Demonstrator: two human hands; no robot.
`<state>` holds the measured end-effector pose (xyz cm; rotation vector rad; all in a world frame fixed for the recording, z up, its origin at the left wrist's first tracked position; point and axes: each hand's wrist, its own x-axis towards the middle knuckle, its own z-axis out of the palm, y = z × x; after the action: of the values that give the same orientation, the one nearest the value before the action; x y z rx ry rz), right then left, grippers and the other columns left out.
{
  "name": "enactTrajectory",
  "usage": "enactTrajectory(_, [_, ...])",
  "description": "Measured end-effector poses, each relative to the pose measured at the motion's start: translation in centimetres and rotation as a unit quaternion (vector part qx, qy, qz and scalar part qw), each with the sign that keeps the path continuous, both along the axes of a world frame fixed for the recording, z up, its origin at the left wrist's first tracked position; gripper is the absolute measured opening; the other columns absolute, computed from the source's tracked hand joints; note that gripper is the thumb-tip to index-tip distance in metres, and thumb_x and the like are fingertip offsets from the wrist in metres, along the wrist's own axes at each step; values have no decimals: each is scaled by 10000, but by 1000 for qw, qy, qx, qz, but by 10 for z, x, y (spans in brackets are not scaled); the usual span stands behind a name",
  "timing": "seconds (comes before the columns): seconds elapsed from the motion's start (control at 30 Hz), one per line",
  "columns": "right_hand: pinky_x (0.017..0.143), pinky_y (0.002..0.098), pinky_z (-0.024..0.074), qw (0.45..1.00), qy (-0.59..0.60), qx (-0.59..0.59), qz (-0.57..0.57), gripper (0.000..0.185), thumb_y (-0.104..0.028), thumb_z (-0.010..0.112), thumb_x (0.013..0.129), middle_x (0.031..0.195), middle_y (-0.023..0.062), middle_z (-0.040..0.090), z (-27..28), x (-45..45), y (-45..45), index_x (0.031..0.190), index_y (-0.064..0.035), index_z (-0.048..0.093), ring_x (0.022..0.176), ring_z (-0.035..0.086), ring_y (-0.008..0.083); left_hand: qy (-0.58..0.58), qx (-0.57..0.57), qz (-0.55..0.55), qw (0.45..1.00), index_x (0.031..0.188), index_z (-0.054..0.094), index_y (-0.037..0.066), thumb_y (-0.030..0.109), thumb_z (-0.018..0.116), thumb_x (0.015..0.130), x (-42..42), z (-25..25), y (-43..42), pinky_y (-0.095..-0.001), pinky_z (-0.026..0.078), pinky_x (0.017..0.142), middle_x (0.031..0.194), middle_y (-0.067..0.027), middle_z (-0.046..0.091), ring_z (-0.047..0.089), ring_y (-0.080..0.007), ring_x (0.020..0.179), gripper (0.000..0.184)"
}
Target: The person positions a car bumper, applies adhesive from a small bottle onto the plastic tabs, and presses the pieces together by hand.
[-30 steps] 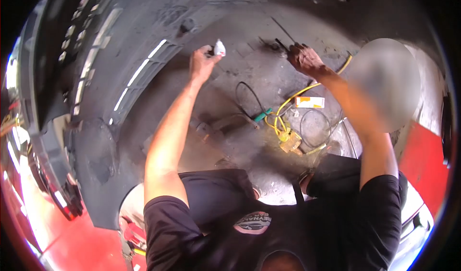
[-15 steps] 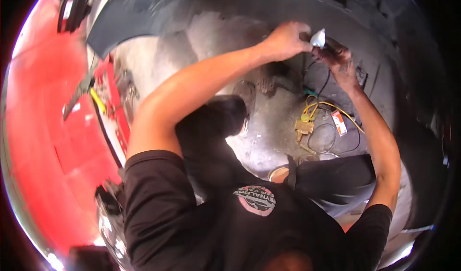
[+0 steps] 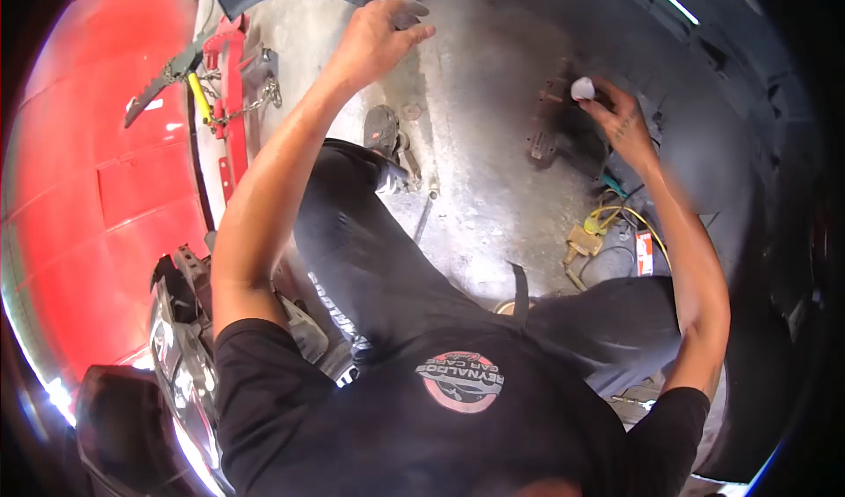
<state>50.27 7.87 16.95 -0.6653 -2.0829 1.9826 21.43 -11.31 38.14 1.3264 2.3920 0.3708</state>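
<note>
My left hand (image 3: 374, 44) is raised near the top middle, fingers stretched forward and thumb apart, with nothing visible in it. On the right, my right hand (image 3: 620, 120) pinches a small white wad (image 3: 583, 88) between thumb and fingers. It looks like crumpled paper or cloth, but I cannot tell which. The hands are well apart. Close by my right hand is a dark grey curved panel (image 3: 704, 145), its surface partly in shadow.
A red car panel (image 3: 79, 189) fills the left side, beside a red metal frame (image 3: 232, 101) with a chain. A headlight (image 3: 180, 365) lies lower left. On the floor at right are a yellow-brown tool (image 3: 583, 243), a cable (image 3: 629, 211) and an orange-white box (image 3: 644, 252).
The hands were together at the white wad; now my left hand has let go and swung left. My right hand keeps the wad. The view has shifted slightly.
</note>
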Motion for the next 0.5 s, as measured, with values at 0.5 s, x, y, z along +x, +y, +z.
enactTrajectory(0.5, [946, 278, 515, 992, -109, -40, -57, 301, -72, 694, 946, 1089, 52, 715, 41, -133, -25, 1238, -20, 643, 1011, 659, 114, -144, -35, -108, 983, 1087, 718, -49, 241, 691, 904, -200, -130, 50, -395, 543, 791, 939, -193, 747, 725, -315, 856, 344])
